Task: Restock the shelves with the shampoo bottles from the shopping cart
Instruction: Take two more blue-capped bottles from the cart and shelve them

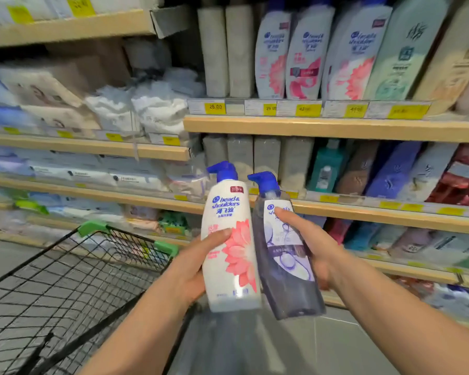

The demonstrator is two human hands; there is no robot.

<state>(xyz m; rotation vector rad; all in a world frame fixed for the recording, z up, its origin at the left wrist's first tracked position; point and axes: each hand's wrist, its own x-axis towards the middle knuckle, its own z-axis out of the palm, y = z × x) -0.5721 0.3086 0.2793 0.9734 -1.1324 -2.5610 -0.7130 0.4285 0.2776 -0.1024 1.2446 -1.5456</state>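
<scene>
My left hand grips a white shampoo bottle with a pink flower and a blue pump, held upright in front of the shelves. Beside it, touching, my right hand grips a dark purple-grey shampoo bottle with a blue pump, tilted slightly left. Both bottles hang in the air to the right of the black wire shopping cart. On the upper shelf stand matching white bottles with pink flowers.
Grey boxes stand left of the shelved bottles, with yellow price tags below. The middle shelf holds teal, brown, purple and red packs. Tissue and towel packs fill the left shelves. The cart has green corner caps.
</scene>
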